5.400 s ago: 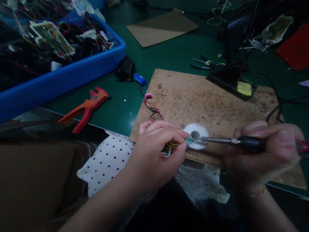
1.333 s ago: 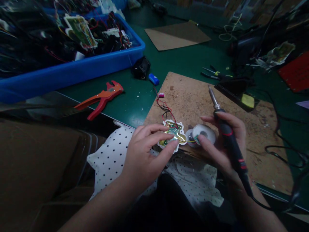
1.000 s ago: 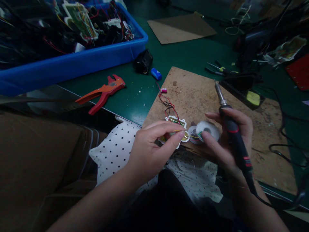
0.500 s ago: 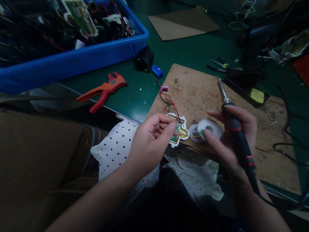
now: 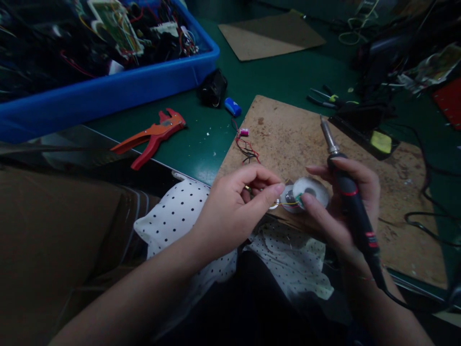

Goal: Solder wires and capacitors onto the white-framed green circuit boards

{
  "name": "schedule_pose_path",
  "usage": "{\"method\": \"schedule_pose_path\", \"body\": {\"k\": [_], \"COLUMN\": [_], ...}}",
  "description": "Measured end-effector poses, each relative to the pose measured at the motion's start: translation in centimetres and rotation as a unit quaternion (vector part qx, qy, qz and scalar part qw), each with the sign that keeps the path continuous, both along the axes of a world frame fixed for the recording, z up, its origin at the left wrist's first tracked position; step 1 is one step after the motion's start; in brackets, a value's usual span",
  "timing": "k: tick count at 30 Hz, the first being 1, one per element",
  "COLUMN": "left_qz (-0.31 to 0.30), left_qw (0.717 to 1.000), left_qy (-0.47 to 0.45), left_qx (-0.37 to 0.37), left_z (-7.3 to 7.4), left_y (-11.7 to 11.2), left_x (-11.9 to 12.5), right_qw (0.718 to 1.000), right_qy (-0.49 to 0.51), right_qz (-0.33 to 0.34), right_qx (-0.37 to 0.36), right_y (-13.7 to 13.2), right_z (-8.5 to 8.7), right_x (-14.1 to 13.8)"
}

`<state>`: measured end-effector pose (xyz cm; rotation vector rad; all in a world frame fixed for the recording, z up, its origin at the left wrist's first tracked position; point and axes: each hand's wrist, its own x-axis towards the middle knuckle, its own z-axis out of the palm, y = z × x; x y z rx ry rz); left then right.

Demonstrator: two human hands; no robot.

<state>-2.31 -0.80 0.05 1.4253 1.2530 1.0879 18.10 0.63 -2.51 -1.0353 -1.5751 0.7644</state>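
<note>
Over the brown workboard (image 5: 288,139), the left hand (image 5: 236,211) has shifted toward the spool (image 5: 310,182), hiding more of the white-rimmed board (image 5: 275,204), its grip unclear. Rightward, the right hand (image 5: 336,228) stays clamped round the soldering iron (image 5: 355,206), thumb against a small green board (image 5: 298,197)

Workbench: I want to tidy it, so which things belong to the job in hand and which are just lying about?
Likely in the job:
soldering iron, in the right hand
small green board, at that hand
thin yellow wire
white spool

Likely just lying about:
orange-red hand tool
pliers
cardboard sheet
black object
</note>
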Motion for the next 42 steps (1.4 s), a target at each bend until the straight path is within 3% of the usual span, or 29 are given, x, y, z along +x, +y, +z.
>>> {"method": "schedule_pose_path", "body": {"k": [4, 10, 14, 22, 29, 36, 42], "left_qz": [-0.053, -0.042, -0.040, -0.037, -0.079, -0.091, -0.120], "left_qw": [0.993, 0.974, 0.973, 0.984, 0.982, 0.965, 0.965], "left_qy": [0.098, 0.175, 0.171, 0.153, 0.149, 0.182, 0.177], "left_qx": [0.046, 0.136, 0.147, 0.088, 0.084, 0.168, 0.154], "left_z": [0.8, 0.8, 0.7, 0.4, 0.9, 0.5, 0.5], "left_y": [0.5, 0.1, -0.1, -0.3, 0.5, 0.5, 0.5], "left_x": [0.3, 0.6, 0.8, 1.2, 0.6, 0.7, 0.8], "right_qw": [1.000, 1.000, 0.999, 1.000, 1.000, 1.000, 1.000], "right_qy": [-0.009, -0.028, -0.035, -0.020, -0.028, -0.021, 0.000], "right_qz": [0.000, -0.005, 0.000, -0.006, -0.002, 0.002, -0.003], "right_qx": [-0.004, 0.002, 0.003, -0.001, -0.003, -0.013, -0.005], "right_y": [-0.1, -0.1, -0.1, -0.1, -0.1, -0.3, -0.2], "right_z": [-0.2, -0.1, 0.1, -0.1, -0.1, 0.0, -0.1], "right_x": [0.2, 0.2, 0.3, 0.2, 0.4, 0.3, 0.2]}}
